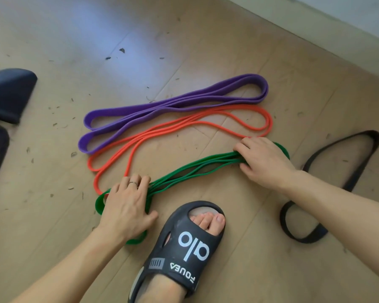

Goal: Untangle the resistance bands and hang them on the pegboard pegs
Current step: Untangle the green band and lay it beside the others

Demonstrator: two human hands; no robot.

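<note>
1. The floor (206,40) carries your purple band (173,106), orange band (184,125) and black band (328,184).
2. Your green band (195,173) lies folded nearest your slipper (184,243).
3. Your left hand (125,206) and right hand (263,160) press its ends, fingers curled over the strands.

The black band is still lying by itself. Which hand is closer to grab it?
Probably the right hand. It holds the green band's end nearest the black band; the left hand holds the far end, across the sandalled foot.
</note>
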